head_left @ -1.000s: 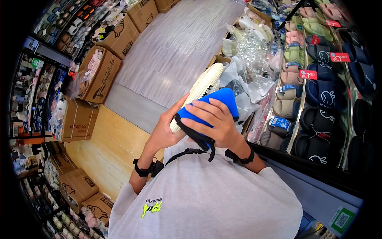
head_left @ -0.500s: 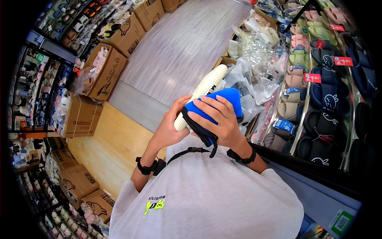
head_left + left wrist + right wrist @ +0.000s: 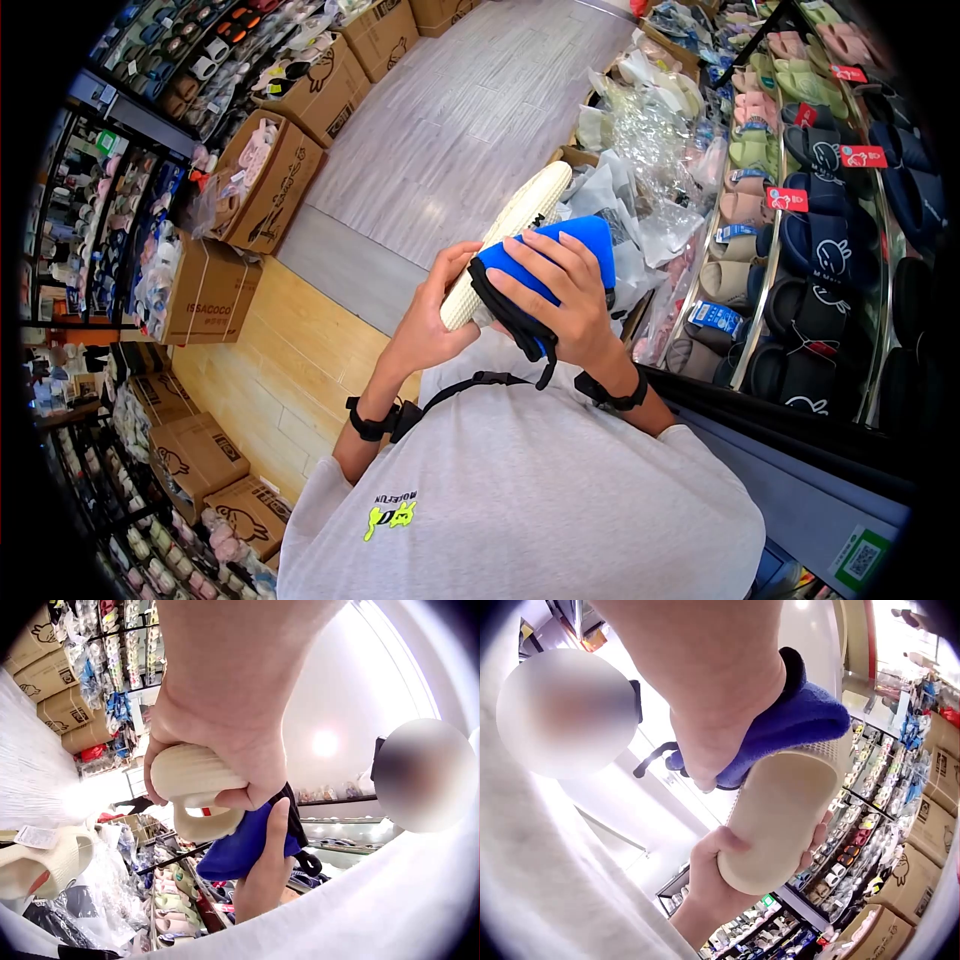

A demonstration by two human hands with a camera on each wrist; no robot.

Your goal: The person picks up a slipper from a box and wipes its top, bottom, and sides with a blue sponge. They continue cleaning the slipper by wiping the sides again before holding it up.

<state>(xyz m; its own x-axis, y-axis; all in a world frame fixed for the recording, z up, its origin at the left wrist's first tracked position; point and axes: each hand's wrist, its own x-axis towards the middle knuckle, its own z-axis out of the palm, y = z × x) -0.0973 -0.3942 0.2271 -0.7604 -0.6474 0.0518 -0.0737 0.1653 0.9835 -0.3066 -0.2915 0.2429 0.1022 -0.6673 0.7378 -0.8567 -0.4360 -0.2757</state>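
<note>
Just past our grey shirt (image 3: 520, 470), our left hand (image 3: 433, 318) grips the cream slipper (image 3: 520, 210) by one end, held up in mid-air, while our right hand (image 3: 568, 305) is clamped on a blue cloth (image 3: 600, 235) with black trim, against the slipper's side. We judge the slipper light, springy and hardly fragile, its textured outside giving good purchase, so the sole's edges near the end suit our grip; the cloth looks soft and limp, best pinched from above. Further off lie plastic-wrapped goods (image 3: 650, 115) and cartons (image 3: 225, 290)

Light grey short-sleeved T-shirt (image 3: 540, 480), neon-green emblem (image 3: 389, 520), black wristbands (image 3: 370, 421), what looks like a buckled black strap (image 3: 490, 378).
</note>
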